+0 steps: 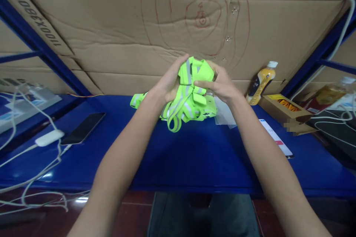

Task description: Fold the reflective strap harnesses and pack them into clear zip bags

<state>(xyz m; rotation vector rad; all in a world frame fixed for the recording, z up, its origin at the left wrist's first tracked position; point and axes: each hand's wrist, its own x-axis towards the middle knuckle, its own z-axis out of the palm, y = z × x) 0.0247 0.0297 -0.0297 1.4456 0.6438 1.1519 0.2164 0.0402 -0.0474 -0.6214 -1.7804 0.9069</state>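
A neon-yellow reflective strap vest (187, 98) with grey bands is bunched up above the blue shelf (178, 159). My left hand (170, 81) grips its left side, fingers curled over the top. My right hand (219, 83) holds the right side, fingers pressed onto the folded straps. A loose loop of strap hangs down to the shelf, and one end trails off to the left.
A dark phone (83, 127) and a white power bank (49, 137) with white cables lie at the left. A yellow drink bottle (260, 83), an open cardboard box (289, 113) and a white phone (276, 139) sit at the right. Cardboard (139, 37) walls the back.
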